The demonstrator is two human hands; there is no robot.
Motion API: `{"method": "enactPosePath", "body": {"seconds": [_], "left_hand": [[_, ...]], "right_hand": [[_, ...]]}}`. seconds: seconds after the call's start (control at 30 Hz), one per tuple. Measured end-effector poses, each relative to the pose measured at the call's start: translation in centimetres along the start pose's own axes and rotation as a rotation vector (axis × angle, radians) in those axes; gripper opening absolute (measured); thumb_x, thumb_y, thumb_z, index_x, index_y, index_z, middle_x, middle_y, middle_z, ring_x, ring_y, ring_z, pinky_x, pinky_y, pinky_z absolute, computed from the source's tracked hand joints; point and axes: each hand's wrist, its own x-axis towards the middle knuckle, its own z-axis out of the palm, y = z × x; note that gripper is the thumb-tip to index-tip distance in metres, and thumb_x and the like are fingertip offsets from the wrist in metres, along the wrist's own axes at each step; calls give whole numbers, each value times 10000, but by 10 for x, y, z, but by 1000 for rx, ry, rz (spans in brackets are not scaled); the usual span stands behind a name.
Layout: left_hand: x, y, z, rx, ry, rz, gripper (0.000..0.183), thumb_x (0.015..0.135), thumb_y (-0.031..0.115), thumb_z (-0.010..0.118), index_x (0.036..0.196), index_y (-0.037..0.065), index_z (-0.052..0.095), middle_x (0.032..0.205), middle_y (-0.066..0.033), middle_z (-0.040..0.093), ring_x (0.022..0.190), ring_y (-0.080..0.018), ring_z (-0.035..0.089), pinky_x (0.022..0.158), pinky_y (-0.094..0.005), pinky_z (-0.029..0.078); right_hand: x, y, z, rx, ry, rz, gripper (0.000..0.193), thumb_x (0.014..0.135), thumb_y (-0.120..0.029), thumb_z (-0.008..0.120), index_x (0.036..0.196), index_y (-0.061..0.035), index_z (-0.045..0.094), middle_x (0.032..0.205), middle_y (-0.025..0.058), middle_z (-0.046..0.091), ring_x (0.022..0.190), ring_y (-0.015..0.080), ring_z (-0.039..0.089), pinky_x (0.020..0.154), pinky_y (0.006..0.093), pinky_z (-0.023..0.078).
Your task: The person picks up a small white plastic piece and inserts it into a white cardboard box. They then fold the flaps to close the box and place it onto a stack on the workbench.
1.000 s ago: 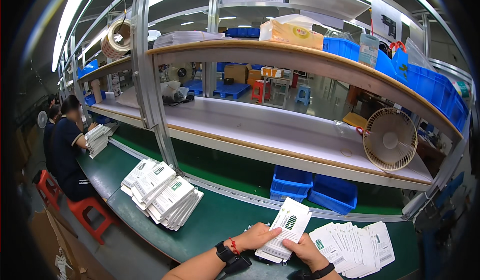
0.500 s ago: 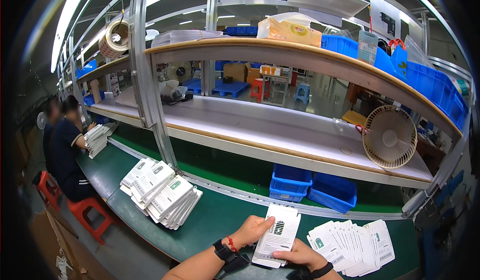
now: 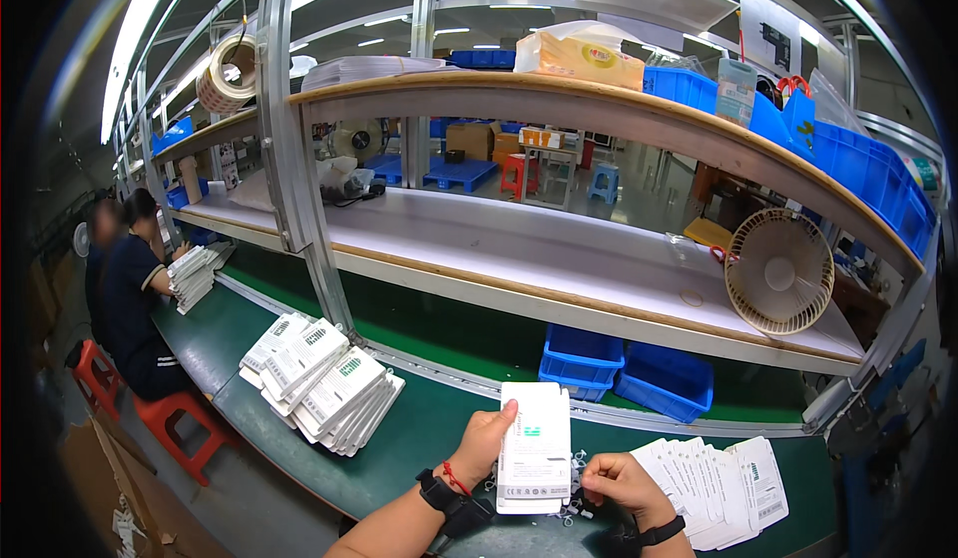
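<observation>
My left hand (image 3: 479, 448) grips a small stack of flat white printed packages (image 3: 535, 453), thumb on the front and the stack held upright. Just right of it, my right hand (image 3: 621, 486) is apart from the stack, its fingers curled in a pinch; what they hold, if anything, I cannot make out. Small pale hook-like pieces (image 3: 577, 510) lie on the green table below and between my hands. To the right, more white packages (image 3: 720, 493) lie fanned out. Further left sits a heaped pile of similar packages (image 3: 334, 388) with green print.
Two blue bins (image 3: 664, 380) stand behind my hands, under a long shelf (image 3: 519, 249). A round beige fan guard (image 3: 778, 271) leans at its right end. At the far left, people (image 3: 135, 288) sit by another package pile (image 3: 192, 279) and red stools (image 3: 180, 423).
My right hand has let go of the held packages and moved right, fingers curling. My left hand has shifted left and turned the stack more upright, uncovering the small pieces on the table.
</observation>
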Motion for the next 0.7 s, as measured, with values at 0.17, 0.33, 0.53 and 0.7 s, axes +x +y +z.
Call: {"method": "enactPosePath", "body": {"seconds": [0.17,0.33,0.53,0.7], "left_hand": [[0,5,4,-137,43,-91,463,996,327,498,1009,-109,651,928,-159,700,791,-186,687,698,-271,537],[-1,5,6,-141,41,-119,461,993,321,501,1033,-118,636,954,-171,695,816,-202,691,711,-282,543],[-2,5,6,-129,31,-119,446,987,311,518,1013,-115,644,936,-172,697,797,-194,691,695,-269,542],[-3,4,8,-104,-16,-130,414,977,284,545,941,-109,667,856,-146,703,718,-163,682,632,-248,530]], "right_hand": [[-1,-4,-6,-254,-482,296,289,915,-253,659,1069,-10,676,792,6,664,707,73,605,631,206,466],[7,14,5,-311,-632,296,394,896,-258,685,1184,7,636,948,49,693,870,96,615,774,217,469],[9,15,-2,-295,-498,196,380,894,-258,689,1157,13,644,1011,83,687,949,122,620,856,234,470],[11,13,-2,-195,-172,191,296,948,-260,611,997,25,675,890,82,699,790,123,648,733,259,525]]}}
